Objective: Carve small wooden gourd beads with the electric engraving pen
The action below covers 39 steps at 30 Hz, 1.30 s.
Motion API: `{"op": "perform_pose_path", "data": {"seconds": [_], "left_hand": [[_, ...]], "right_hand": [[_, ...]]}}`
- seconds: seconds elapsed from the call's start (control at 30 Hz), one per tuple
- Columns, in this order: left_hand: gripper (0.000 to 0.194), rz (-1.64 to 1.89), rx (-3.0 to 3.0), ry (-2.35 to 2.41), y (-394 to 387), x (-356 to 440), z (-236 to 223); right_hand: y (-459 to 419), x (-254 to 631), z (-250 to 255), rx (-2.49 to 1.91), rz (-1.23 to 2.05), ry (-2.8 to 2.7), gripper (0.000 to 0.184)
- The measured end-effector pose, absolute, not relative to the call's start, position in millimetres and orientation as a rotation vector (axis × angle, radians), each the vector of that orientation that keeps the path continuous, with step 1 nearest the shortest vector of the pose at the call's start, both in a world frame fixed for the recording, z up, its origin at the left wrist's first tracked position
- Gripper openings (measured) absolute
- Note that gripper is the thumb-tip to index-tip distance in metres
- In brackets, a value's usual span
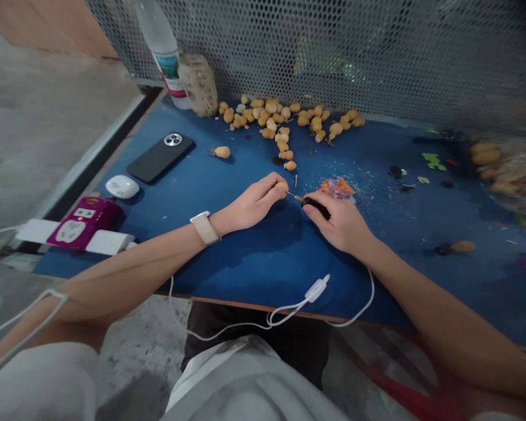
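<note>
My left hand [254,202] pinches a small tan gourd [281,188] between thumb and fingertips, above the blue tabletop [263,263]. My right hand [337,223] grips a black-handled tool [315,207], and its thin metal tip [294,197] reaches toward the gourd. I cannot tell whether the tip touches it. A scrap of orange and purple material [338,189] lies just beyond my right fingers. Another small gourd [221,152] rests alone on the table, and a heap of similar gourds [280,114] lies farther back.
A perforated metal mesh [333,52] stands along the table's far side, with a plastic bottle [162,44] and a jar [198,85] before it. A black phone [161,156], white case [122,187] and power strip [83,225] lie left. A white cable [316,289] crosses the near edge.
</note>
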<state>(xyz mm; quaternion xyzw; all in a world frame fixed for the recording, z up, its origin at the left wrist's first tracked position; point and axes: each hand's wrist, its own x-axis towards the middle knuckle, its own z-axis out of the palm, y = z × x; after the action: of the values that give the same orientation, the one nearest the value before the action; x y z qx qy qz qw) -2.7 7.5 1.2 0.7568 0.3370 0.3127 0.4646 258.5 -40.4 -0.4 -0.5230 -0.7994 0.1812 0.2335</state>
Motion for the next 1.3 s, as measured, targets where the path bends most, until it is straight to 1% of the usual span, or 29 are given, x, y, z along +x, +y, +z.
{"op": "perform_pose_path", "data": {"seconds": [0.37,0.73,0.93,1.07,1.3], "left_hand": [[0.026,0.757,1.886,0.846,7.9,-4.3,1.7],[0.028,0.765,1.926,0.849,9.4,-5.3,-2.4],[0.027,0.769,1.914,0.854,7.9,-4.5,-1.1],[0.023,0.775,1.919,0.859,7.1,-5.0,0.1],[0.025,0.806,1.900,0.863,7.9,-5.3,-3.0]], "right_hand": [[-39.1,257.5,-5.8,-1.438,0.506,-2.172,0.042],[-38.0,257.4,1.0,-1.425,0.572,-2.193,0.041],[-38.3,257.6,0.5,-1.438,0.571,-2.183,0.044],[-38.8,258.0,0.1,-1.431,0.562,-2.185,0.042],[-39.4,257.4,-2.4,-1.462,0.528,-2.158,0.041]]}}
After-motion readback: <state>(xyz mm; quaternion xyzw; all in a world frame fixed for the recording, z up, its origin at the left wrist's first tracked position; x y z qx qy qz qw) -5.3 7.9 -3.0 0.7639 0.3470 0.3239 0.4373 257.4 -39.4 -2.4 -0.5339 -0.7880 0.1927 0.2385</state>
